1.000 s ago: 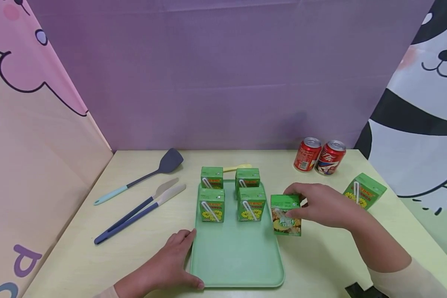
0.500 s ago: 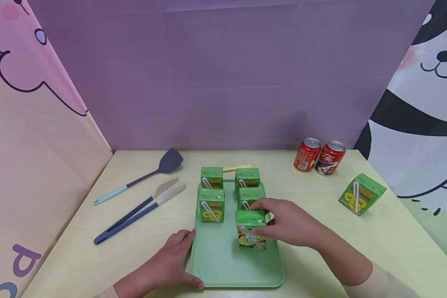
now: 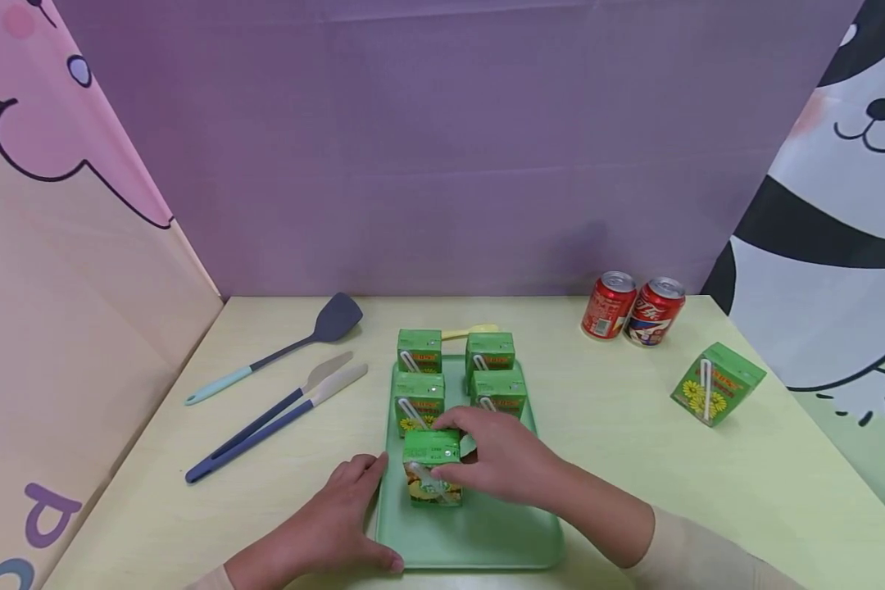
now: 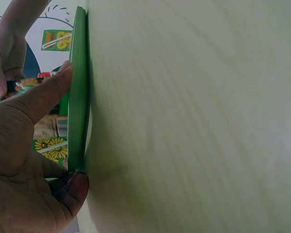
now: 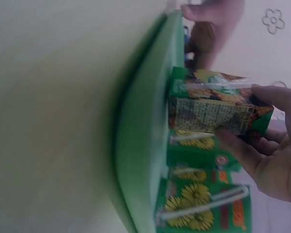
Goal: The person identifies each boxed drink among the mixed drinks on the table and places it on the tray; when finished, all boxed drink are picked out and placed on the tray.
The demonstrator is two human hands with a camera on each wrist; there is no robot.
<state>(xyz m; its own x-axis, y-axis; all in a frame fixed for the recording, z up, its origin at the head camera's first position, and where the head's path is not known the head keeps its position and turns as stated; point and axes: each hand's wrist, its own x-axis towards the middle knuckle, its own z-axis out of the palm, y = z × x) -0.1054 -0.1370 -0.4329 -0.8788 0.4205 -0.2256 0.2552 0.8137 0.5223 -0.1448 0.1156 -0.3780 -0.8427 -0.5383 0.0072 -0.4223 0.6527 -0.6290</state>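
Note:
My right hand (image 3: 505, 459) pinches a small green drink carton (image 3: 433, 469) between thumb and fingers. The carton stands upright over the left front part of the light green tray (image 3: 487, 541), its base right at the tray surface in the right wrist view. A brown picture and a wrapped straw show on its front. Behind it stand several similar cartons in two columns, among them a left one (image 3: 419, 393) and a right one (image 3: 498, 385). My left hand (image 3: 332, 520) holds the tray's front left corner, fingertips on the side rim (image 4: 78, 107) and thumb at the front edge.
One more green carton (image 3: 717, 385) stands turned on the table to the right. Two red cans (image 3: 608, 307) are at the back right. Left of the tray lie a dark spatula (image 3: 335, 319) and blue-handled tongs (image 3: 265, 430). A yellow utensil (image 3: 479, 330) shows behind the tray.
My right hand has carried the carton leftward, from beside the tray's right edge, across the front of the right column, to the front of the left column. The left hand has stayed put.

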